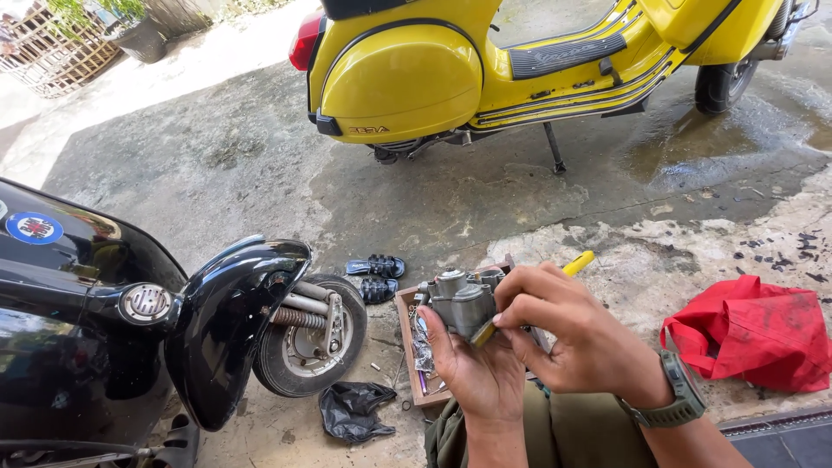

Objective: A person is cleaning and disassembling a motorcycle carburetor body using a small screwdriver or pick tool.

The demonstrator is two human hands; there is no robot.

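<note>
Left hand (472, 368) is palm up, fingers curled around the underside of a grey metal carburetor (459, 303), gripping it firmly. Carburetor sits low centre, held in the air over a small wooden tray (407, 347) on the concrete floor (485, 208).

Right hand (563, 334) is closed in a pinch on a yellow-handled screwdriver (576, 263). The handle sticks out up and to the right past the knuckles; the shaft end runs down left against the carburetor body. Tip contact point is hidden by the fingers, can't tell what it sits on. Olive-green watch (680, 399) on the right wrist.

Tray holds small shiny parts, too small to identify. Black plastic bag (351, 412) is crumpled on the floor just left of the tray, near side. A pair of dark sandals (377, 276) lies just beyond the tray.

Left: black scooter (130, 321), front fender and front wheel (312, 338) pointing right, wheel near the tray. Far centre: yellow scooter (485, 69) on its stand, wet patch on the floor at its right. Right, near: red cloth (750, 329) bunched on the pale rough part of the floor, well apart from the hands. Far left: a dark plant pot (139, 39) beside a wooden lattice.
</note>
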